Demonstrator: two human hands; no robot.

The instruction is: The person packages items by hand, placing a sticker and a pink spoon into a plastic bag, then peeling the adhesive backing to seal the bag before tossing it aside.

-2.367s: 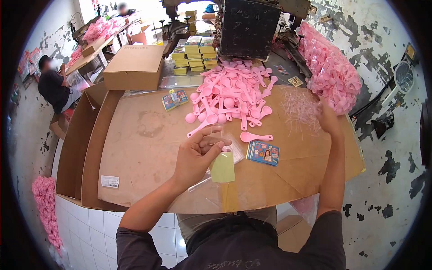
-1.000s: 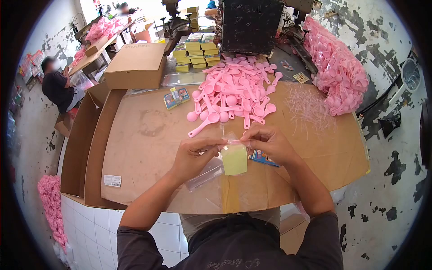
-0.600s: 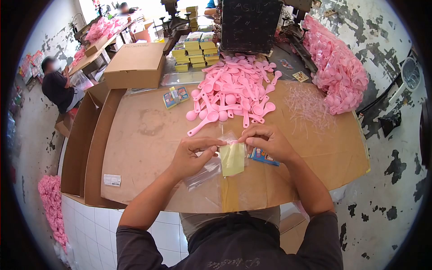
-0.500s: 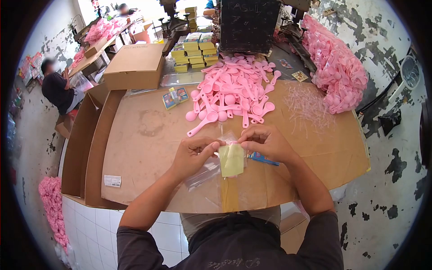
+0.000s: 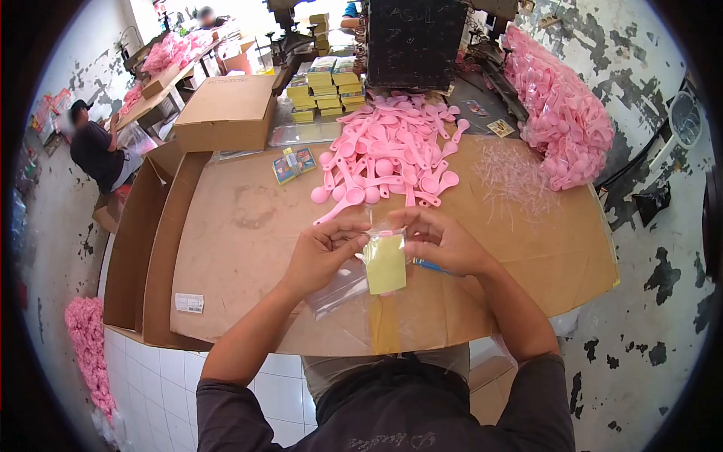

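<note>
Left hand [image 5: 325, 255] pinching clear packet [image 5: 386, 265] | right hand [image 5: 447, 242] beside opposite corner, grip unclear | probably light, slick, bendy | best held by top corners

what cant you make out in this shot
All in the head view:
- Blue cards: mostly hidden by the right hand
- Yellow-green card: its far side faces away
- White label: print too small to read
- Black box: top cut off by the picture's upper edge
</note>
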